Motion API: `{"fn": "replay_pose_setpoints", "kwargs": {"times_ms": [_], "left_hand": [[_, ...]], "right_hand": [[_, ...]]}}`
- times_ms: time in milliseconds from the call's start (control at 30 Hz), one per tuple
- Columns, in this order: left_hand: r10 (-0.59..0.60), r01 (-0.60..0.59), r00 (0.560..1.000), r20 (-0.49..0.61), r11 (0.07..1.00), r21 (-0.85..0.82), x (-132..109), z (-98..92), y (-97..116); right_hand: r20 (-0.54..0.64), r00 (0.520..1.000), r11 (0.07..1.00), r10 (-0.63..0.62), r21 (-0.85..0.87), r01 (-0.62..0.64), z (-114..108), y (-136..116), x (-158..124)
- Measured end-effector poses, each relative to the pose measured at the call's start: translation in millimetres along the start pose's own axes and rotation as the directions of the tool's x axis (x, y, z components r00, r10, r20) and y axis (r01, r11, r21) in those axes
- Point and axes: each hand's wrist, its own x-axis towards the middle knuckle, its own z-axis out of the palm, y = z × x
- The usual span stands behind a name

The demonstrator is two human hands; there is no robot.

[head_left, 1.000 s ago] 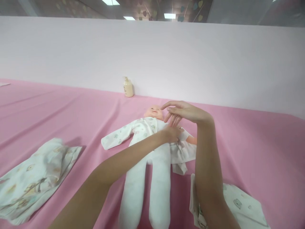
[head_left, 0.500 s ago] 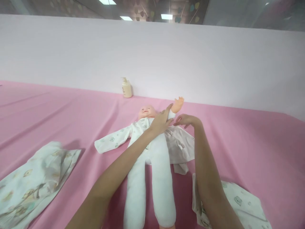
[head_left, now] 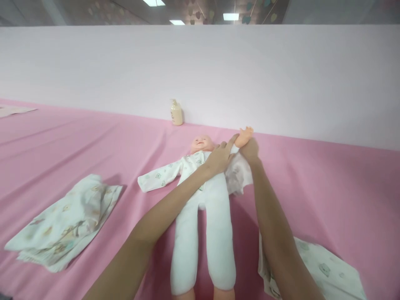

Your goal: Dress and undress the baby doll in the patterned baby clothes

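Note:
A baby doll [head_left: 218, 233] with a white cloth body lies on its back. Its arm on the left side is inside the sleeve of a white printed baby shirt [head_left: 162, 176]. My left hand [head_left: 220, 158] is wrapped round the doll's other arm, just below its raised plastic hand. Beside that plastic hand is my right hand [head_left: 251, 151], curled, its fingertips hidden behind the doll's arm. The loose half of the shirt hangs bunched below my right hand, partly lifted off the surface.
Pink sheeting [head_left: 131, 141] covers the surface. A folded printed cloth [head_left: 68, 221] lies at left, another printed garment [head_left: 328, 266] at lower right, partly behind my right forearm. A cream pump bottle [head_left: 176, 114] stands against the white wall [head_left: 200, 66] at the back.
My right hand has moved up to the doll's raised hand, and the shirt's loose half has been gathered upward. My left hand keeps its grip. The view has shifted slightly.

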Motion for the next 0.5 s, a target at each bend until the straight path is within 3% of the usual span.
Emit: {"fn": "replay_pose_setpoints", "kwargs": {"times_ms": [67,133,200,367,500], "left_hand": [[-0.011,0.009,1.000,0.022,0.995,0.097,1,-0.7,2],[-0.017,0.008,0.999,0.046,0.981,0.194,2,-2.1,4],[-0.010,-0.010,0.997,0.073,0.964,0.265,2,-4.1,3],[-0.006,-0.080,0.972,0.233,0.930,0.358,3,1.8,-1],[-0.062,-0.059,0.956,0.286,0.916,0.396,13,24.2,2]], "right_hand": [[-0.271,0.962,0.997,-0.018,0.072,0.039,-16,7,2],[-0.412,0.911,0.987,-0.010,0.141,0.075,-26,13,1],[-0.437,0.899,0.974,0.033,0.214,0.069,-32,16,-1],[-0.357,0.922,0.923,0.149,0.385,-0.001,-42,15,-5],[-0.370,0.929,0.941,-0.028,0.305,0.150,-39,-19,-17]]}}
